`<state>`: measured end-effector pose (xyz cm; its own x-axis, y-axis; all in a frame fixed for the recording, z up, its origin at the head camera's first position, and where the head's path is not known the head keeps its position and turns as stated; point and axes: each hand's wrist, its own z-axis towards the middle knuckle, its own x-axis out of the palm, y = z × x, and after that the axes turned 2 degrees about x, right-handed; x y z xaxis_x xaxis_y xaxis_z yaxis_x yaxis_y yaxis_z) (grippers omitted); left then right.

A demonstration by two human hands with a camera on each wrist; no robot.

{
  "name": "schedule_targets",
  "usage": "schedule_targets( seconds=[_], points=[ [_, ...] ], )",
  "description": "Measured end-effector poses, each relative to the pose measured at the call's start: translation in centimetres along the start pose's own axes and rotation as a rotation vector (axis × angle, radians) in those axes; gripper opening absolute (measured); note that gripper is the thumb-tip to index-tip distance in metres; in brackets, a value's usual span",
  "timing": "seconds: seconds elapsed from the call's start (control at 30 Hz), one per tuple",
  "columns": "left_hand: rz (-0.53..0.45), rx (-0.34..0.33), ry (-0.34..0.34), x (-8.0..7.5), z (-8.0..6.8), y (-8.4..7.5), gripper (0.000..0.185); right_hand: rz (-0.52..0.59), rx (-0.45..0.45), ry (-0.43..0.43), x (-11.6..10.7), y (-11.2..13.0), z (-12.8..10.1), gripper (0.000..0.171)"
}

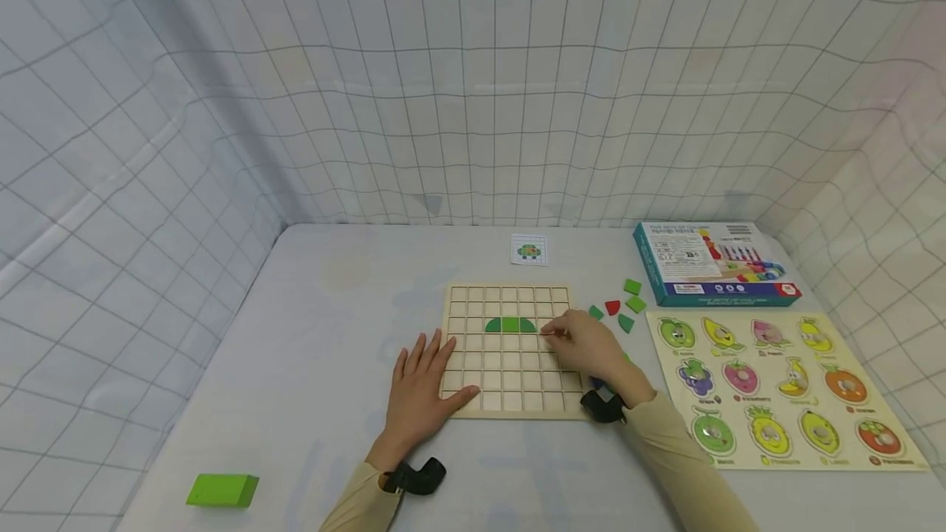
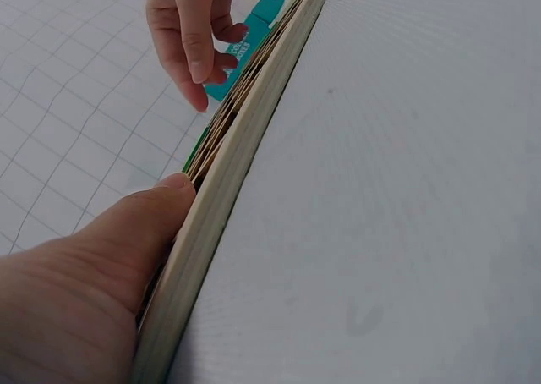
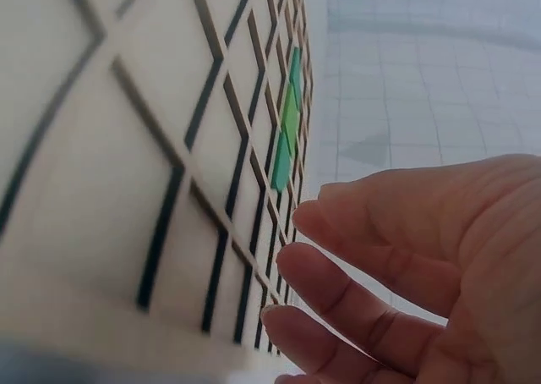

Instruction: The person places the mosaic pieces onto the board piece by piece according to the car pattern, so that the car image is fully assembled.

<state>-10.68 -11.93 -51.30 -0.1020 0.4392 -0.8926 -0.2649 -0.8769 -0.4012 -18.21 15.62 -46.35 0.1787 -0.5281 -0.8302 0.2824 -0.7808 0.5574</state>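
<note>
A wooden grid board [image 1: 510, 414] lies in front of me. One row holds a green square tile [image 1: 510, 325] between two dark green quarter-round tiles, the left one [image 1: 493, 326] and the right one [image 1: 527, 326]. My left hand [image 1: 421, 388] rests at the board's left edge, fingers spread and thumb over the lower left corner. Above the board's right side is my right hand [image 1: 587, 345], its fingertips just right of the tile row. In the right wrist view, the thumb and fingers [image 3: 325, 287] are loosely bent and apart, with no tile visible between them.
Right of the board lie loose green squares [image 1: 636, 304], green quarter-rounds [image 1: 626, 323] and a red quarter-round [image 1: 613, 307]. A pattern card [image 1: 529, 250] lies behind the board. Farther right are a boxed toy [image 1: 709, 261] and a fruit puzzle [image 1: 783, 401]. A green block [image 1: 222, 490] sits front left.
</note>
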Motion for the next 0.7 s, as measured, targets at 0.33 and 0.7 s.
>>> schedule_targets(
  seconds=[0.33, 0.7],
  points=[
    [0.012, 0.005, -0.007, 0.0, 0.0, 0.0, 0.083, -0.035, 0.049, -0.110, -3.3, -3.5, -1.8, 0.015],
    [0.014, 0.003, 0.003, 0.0, 0.1, 0.0, 0.083, -0.126, 0.232, -0.129, -5.4, -6.4, -3.0, 0.025]
  ],
)
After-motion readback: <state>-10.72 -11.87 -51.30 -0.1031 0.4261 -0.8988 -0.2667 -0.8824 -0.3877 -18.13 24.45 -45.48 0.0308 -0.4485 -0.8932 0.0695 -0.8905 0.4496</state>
